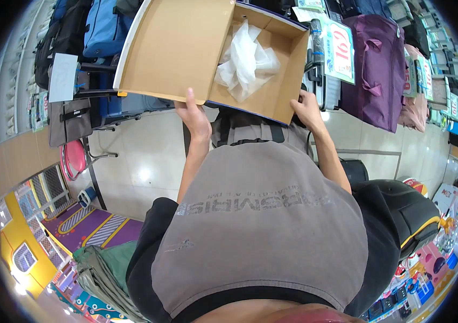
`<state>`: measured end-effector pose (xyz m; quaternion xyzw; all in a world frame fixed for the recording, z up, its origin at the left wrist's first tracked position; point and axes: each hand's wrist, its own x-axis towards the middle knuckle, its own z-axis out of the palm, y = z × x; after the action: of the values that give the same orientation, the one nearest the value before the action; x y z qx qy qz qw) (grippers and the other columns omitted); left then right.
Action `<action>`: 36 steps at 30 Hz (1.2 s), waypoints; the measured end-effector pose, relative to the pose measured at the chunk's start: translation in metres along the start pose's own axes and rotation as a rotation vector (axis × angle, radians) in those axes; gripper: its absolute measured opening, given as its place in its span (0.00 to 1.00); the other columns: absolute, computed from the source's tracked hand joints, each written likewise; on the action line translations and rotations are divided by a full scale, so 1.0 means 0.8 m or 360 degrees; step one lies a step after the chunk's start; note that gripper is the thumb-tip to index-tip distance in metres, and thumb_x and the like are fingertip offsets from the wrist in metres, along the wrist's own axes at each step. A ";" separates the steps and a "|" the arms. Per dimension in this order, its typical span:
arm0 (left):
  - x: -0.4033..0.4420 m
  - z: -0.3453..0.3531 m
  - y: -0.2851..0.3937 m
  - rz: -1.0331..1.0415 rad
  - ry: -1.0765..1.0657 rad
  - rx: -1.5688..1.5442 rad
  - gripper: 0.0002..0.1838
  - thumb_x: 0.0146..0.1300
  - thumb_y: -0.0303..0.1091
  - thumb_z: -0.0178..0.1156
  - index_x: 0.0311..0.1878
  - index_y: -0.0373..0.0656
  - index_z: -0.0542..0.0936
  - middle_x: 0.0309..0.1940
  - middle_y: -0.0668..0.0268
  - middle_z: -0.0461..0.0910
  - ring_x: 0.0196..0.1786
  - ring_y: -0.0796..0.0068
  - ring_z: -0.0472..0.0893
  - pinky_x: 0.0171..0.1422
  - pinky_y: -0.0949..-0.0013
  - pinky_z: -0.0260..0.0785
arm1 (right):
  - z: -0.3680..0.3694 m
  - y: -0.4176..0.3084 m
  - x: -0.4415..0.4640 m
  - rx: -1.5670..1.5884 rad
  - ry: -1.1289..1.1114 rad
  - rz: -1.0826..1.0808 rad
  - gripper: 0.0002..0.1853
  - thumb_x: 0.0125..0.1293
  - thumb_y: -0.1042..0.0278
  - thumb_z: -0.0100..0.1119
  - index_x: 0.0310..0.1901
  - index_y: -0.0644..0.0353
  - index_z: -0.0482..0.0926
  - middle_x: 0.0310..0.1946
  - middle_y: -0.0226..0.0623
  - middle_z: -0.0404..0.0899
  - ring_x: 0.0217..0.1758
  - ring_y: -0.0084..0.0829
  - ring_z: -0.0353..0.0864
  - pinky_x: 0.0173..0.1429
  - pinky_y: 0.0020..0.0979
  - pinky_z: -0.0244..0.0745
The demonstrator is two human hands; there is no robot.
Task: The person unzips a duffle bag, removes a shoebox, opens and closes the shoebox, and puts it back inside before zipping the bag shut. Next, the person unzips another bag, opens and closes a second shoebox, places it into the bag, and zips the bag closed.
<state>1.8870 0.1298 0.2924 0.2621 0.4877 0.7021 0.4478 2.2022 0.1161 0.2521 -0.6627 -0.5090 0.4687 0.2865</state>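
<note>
Left hand (195,119) and right hand (308,110) hold the opened box (273,97), lid (170,48) leftward, long axis crosswise.

Glossy pale floor (132,145), pink round stool (73,160), yellow wall panel (39,266)

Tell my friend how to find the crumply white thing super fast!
Start with the big open cardboard box touching the person's left hand and right hand. Skip the flat lid on the left and look inside the deeper part on the right. There lies the crumpled white material: pale, wrinkled and a bit see-through, unlike the smooth brown box around it.
</note>
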 end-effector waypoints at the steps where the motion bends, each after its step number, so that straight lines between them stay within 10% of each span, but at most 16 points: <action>1: -0.004 -0.004 0.002 -0.0084 0.0004 -0.0047 0.24 0.77 0.37 0.58 0.71 0.39 0.67 0.66 0.61 0.73 0.68 0.69 0.73 0.72 0.61 0.65 | -0.002 -0.006 -0.007 0.0045 -0.0035 0.0014 0.16 0.62 0.72 0.57 0.46 0.75 0.82 0.30 0.42 0.85 0.32 0.22 0.79 0.39 0.30 0.75; 7: -0.024 -0.058 -0.003 -0.0414 -0.0305 -0.0189 0.32 0.74 0.40 0.63 0.75 0.43 0.64 0.71 0.63 0.69 0.74 0.68 0.66 0.79 0.59 0.56 | -0.025 -0.030 -0.014 0.0350 0.0191 -0.0159 0.13 0.69 0.77 0.57 0.51 0.72 0.83 0.36 0.33 0.87 0.36 0.17 0.81 0.43 0.26 0.76; 12: -0.056 -0.049 0.010 0.0065 -0.0915 0.0479 0.31 0.73 0.45 0.63 0.71 0.37 0.68 0.67 0.59 0.73 0.70 0.64 0.71 0.77 0.58 0.60 | -0.047 -0.075 -0.022 0.0263 0.0262 -0.0290 0.15 0.70 0.78 0.58 0.56 0.72 0.82 0.39 0.33 0.88 0.40 0.18 0.83 0.46 0.25 0.77; 17: -0.039 -0.044 0.005 -0.0657 -0.0423 -0.0070 0.22 0.69 0.39 0.67 0.61 0.36 0.78 0.57 0.62 0.79 0.66 0.67 0.75 0.73 0.60 0.64 | -0.055 -0.142 -0.051 0.0425 0.0324 -0.0417 0.17 0.70 0.79 0.59 0.59 0.73 0.81 0.43 0.34 0.88 0.46 0.19 0.84 0.53 0.24 0.77; 21: -0.026 -0.016 0.030 -0.0416 -0.0540 -0.0335 0.16 0.69 0.33 0.65 0.56 0.38 0.81 0.50 0.66 0.83 0.58 0.71 0.79 0.69 0.60 0.67 | -0.059 -0.166 -0.061 0.0356 0.0356 -0.0452 0.18 0.69 0.79 0.60 0.60 0.73 0.80 0.44 0.35 0.88 0.46 0.20 0.85 0.55 0.25 0.78; 25: -0.021 -0.029 0.004 -0.0357 -0.0672 0.0024 0.12 0.69 0.35 0.65 0.51 0.39 0.83 0.45 0.66 0.84 0.50 0.74 0.82 0.62 0.64 0.73 | -0.064 -0.156 -0.043 0.0236 0.0525 -0.0579 0.27 0.67 0.73 0.65 0.66 0.73 0.72 0.55 0.48 0.82 0.59 0.31 0.82 0.64 0.32 0.75; 28: -0.054 0.012 0.030 -0.0534 -0.0586 -0.0098 0.10 0.70 0.35 0.65 0.48 0.39 0.83 0.42 0.66 0.84 0.46 0.75 0.83 0.57 0.66 0.75 | -0.057 -0.218 -0.075 -0.0746 0.1101 -0.1094 0.49 0.55 0.61 0.79 0.74 0.67 0.61 0.71 0.57 0.65 0.76 0.54 0.63 0.78 0.47 0.61; 31: -0.073 0.012 0.014 -0.1104 -0.0596 -0.0240 0.10 0.69 0.33 0.66 0.47 0.38 0.82 0.42 0.66 0.84 0.46 0.76 0.82 0.56 0.66 0.76 | -0.029 -0.255 -0.082 -0.0573 0.0667 -0.1276 0.54 0.51 0.61 0.82 0.75 0.68 0.59 0.73 0.56 0.63 0.77 0.55 0.60 0.76 0.51 0.63; 36: -0.103 0.023 -0.007 -0.0531 -0.0554 0.0004 0.11 0.69 0.30 0.64 0.50 0.37 0.82 0.41 0.65 0.84 0.45 0.73 0.83 0.52 0.67 0.77 | 0.023 -0.198 -0.018 -0.0911 0.0441 -0.0644 0.41 0.54 0.68 0.76 0.69 0.64 0.68 0.69 0.61 0.67 0.65 0.60 0.74 0.68 0.44 0.73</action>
<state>1.9419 0.0661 0.2997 0.2955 0.4407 0.5620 0.6346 2.1203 0.1512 0.3851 -0.6592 -0.6964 0.1474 0.2426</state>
